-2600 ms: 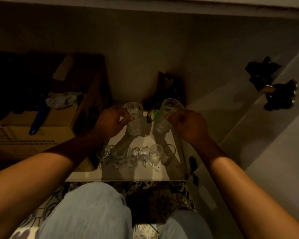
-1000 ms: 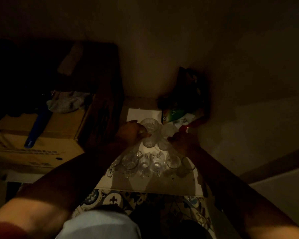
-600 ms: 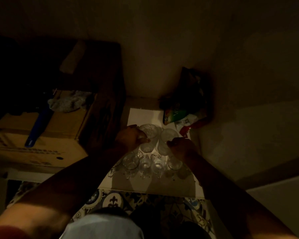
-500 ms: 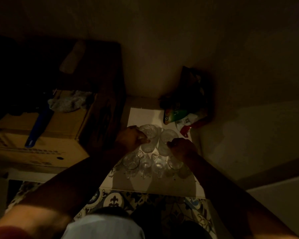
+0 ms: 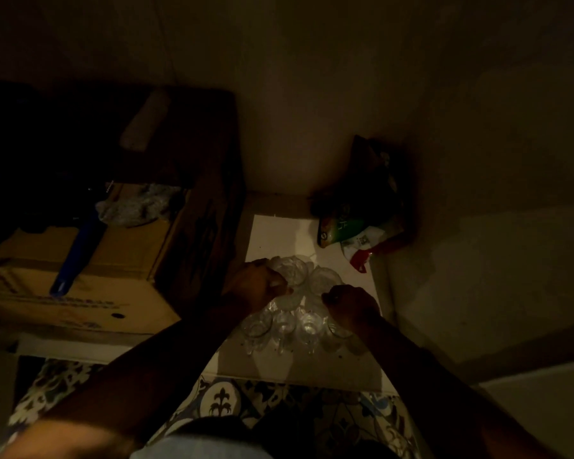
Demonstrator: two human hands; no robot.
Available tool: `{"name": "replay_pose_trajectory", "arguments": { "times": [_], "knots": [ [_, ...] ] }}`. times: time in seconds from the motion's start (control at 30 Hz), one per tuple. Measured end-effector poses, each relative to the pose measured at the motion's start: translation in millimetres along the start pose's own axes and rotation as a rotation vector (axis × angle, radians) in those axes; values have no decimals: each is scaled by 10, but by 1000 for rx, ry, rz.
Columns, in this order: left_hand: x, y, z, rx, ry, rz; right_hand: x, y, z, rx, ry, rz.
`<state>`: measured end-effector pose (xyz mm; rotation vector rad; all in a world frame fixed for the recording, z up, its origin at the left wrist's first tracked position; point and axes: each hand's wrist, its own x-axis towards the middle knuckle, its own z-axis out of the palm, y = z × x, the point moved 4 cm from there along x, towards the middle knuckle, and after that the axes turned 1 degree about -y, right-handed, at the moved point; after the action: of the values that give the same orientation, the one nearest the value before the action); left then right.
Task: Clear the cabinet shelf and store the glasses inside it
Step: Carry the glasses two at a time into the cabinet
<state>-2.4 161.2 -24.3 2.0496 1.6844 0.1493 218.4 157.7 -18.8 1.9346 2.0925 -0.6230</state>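
Observation:
The scene is very dim. Two tall clear glasses stand side by side on the white cabinet shelf (image 5: 272, 233). My left hand (image 5: 257, 286) grips the left tall glass (image 5: 290, 270) from its left side. My right hand (image 5: 353, 306) is closed around the right tall glass (image 5: 325, 279) from its near right side. Just in front of them, a row of several small clear glasses (image 5: 292, 329) stands across the shelf, partly hidden by my wrists.
Colourful snack packets (image 5: 352, 230) lie in the shelf's back right corner, beside the cabinet's side wall (image 5: 478, 260). A cardboard box (image 5: 80, 276) with a blue tool (image 5: 77, 253) and a cloth sits to the left. Patterned floor tiles (image 5: 219, 399) lie below the shelf edge.
Both hands carried the two tall glasses down from the air onto the shelf behind the small glasses. Over the last half second they barely moved. The view has gone darker.

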Motion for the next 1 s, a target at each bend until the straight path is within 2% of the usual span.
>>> {"name": "replay_pose_trajectory", "arguments": {
  "times": [0.43, 0.67, 1.0],
  "knots": [
    [41, -123, 122, -39, 67, -77, -9, 55, 56, 0, 0, -41],
    [79, -136, 189, -27, 46, -84, 18, 45, 77, -106, -30, -86],
    [54, -217, 270, 11, 16, -119, 11, 81, 75, 12, 17, -98]
  ]
}}
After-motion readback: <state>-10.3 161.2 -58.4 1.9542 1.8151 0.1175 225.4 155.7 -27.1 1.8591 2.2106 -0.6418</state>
